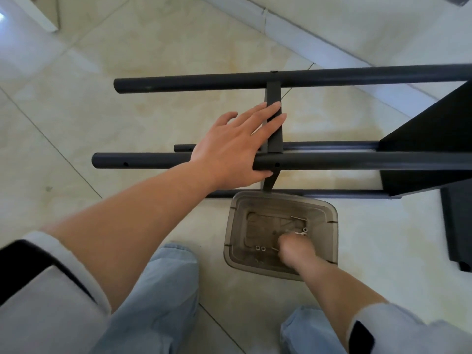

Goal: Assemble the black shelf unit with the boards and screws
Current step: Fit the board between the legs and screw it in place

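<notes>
Reaching into the bin (pixel 329 218) with my right hand (pixel 293 247), fingers curled down over the loose screws (pixel 260 248) at the bottom; blurred, so I can't tell if anything is pinched yet. My left hand (pixel 229 146) lies flat on the shelf frame (pixel 332 159), fingers straight and slightly spread, fingertips on the narrow board (pixel 274 116), thumb hooked under the near pole (pixel 143 160). An open screw hole sits just beside that thumb.

Risks as I judge them: the board is steadied only by flat fingers, so a nudge could swing it off its hole before a screw goes in. My right fingers work partly hidden in the bin; a small screw could slip out and roll across the tile floor (pixel 127 72). The bin touches the lowest pole, so bumping it may shift the frame.
</notes>
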